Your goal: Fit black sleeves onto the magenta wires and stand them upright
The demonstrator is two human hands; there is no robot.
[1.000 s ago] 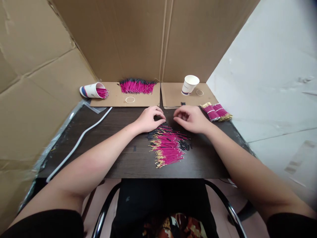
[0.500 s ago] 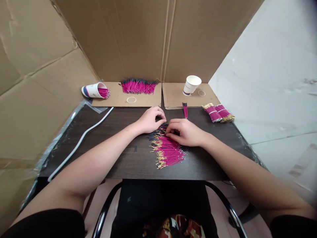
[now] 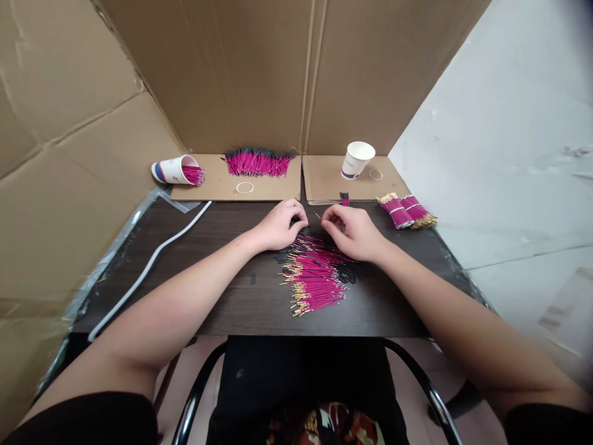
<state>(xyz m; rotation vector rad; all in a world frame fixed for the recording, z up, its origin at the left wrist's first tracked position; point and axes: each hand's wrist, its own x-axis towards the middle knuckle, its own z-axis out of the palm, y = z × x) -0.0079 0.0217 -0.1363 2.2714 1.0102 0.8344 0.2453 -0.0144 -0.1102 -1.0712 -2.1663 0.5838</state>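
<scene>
A pile of short magenta wires [image 3: 319, 278] with gold tips on one end lies in the middle of the dark table, and small black tubes [image 3: 283, 254] are mixed in along its far and right edges. My left hand [image 3: 281, 225] rests just beyond the pile's far left corner, thumb and fingertips pinched together; whatever they hold is too small to name. Across from it, my right hand [image 3: 352, 230] is closed in a pinch on a thin wire [image 3: 317, 216], whose tip points left toward my left hand. Most of that wire is hidden by my fingers.
Black-ended magenta wires [image 3: 259, 163] lie in a row on cardboard at the back, near a rubber band [image 3: 245, 188]. A tipped paper cup [image 3: 171, 169] holds wires; another cup [image 3: 356, 162] stands upright. Banded bundles [image 3: 407, 211] lie right. A white cable [image 3: 152, 259] crosses the left side.
My right hand has lifted from the pile and moved away from me and slightly right, with a wire now in its fingers. My left hand has barely moved.
</scene>
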